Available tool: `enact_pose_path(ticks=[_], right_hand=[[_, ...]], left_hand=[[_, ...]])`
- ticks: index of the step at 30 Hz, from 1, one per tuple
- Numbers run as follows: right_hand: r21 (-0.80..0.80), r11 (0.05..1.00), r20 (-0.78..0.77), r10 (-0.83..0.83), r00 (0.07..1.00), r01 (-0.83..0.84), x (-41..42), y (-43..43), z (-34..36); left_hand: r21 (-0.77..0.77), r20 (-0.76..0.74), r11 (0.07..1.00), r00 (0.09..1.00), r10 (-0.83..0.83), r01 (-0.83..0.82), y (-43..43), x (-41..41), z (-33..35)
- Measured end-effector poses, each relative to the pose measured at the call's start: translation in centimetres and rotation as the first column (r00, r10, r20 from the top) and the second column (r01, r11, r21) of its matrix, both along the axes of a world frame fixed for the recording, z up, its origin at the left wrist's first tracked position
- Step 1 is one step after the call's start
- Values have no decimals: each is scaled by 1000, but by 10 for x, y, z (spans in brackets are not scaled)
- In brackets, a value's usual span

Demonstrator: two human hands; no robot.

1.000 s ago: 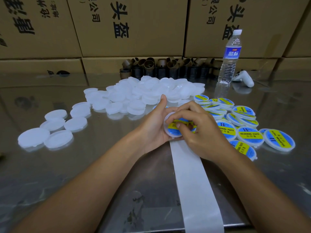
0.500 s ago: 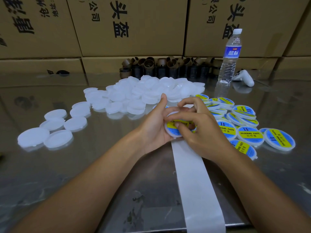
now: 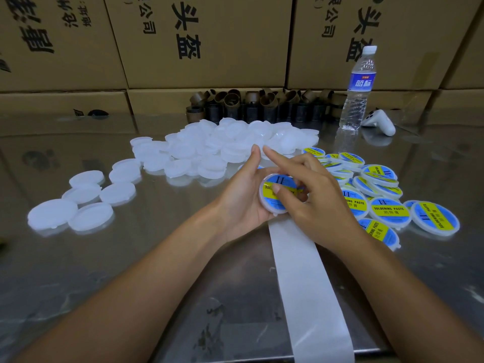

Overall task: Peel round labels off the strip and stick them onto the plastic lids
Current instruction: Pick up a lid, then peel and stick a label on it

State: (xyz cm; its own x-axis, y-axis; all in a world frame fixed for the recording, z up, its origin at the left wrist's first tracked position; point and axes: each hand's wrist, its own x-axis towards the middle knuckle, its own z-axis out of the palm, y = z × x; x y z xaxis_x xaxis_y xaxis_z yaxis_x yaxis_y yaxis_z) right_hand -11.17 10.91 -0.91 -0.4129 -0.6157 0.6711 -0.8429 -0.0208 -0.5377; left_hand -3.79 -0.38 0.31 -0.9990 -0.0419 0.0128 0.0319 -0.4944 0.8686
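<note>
While your left hand (image 3: 243, 205) cups a white plastic lid (image 3: 262, 199) from beneath at the middle of the steel table (image 3: 131, 258), your right hand (image 3: 317, 208) pinches the same lid. The thumb lies flat on the blue-and-yellow label (image 3: 281, 180), the middle fingers curl over the far rim, and the index finger lifts clear toward 12 o'clock. Both hands are clamped on the one lid, likely to give the thumb a firm backing as it rubs the label down. The label looks seated inside the rim, so this reads as the smoothing stage.

From under your hands the strip (image 3: 303, 279) runs to 6 o'clock and past the near table edge. It shows only bare backing here, fed straight toward you, presumably so the next label arrives under the working thumb.

Blank lids (image 3: 222, 150) lie heaped from 10 to 12 o'clock, on the left hand's side. Labelled lids (image 3: 387, 210) are piled at 3 o'clock beside the right hand — supply on one side, finished work on the other. A water bottle (image 3: 358, 87) stands at 1 o'clock, well apart.
</note>
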Motion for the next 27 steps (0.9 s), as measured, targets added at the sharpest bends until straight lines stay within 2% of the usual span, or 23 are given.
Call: enact_pose_path(ticks=[3,9,15,21,25,27], right_hand=[[-26,999,-11,-39,999,39,0,0,0],[-98,984,-15,-152,988,150,-1,2,2],[-149,978,130,-125,984,144,-2,0,3],[-167,970,430,-88,898,175,-5,-1,5],[-137,989,511,22,859,56,-3,0,9],[-113,993,520,41,853,21,-2,0,10]], left_hand=[[-32,4,999,1000,18,-18,1,0,1],[-122,-27,980,988,154,-156,-2,-3,-5],[-154,-114,971,979,167,-183,-3,-1,-4],[-136,-234,954,944,231,-267,-5,-2,-4],[-132,-283,939,920,272,-318,-7,-4,-4],[-188,-283,918,914,290,-349,-7,-4,-4]])
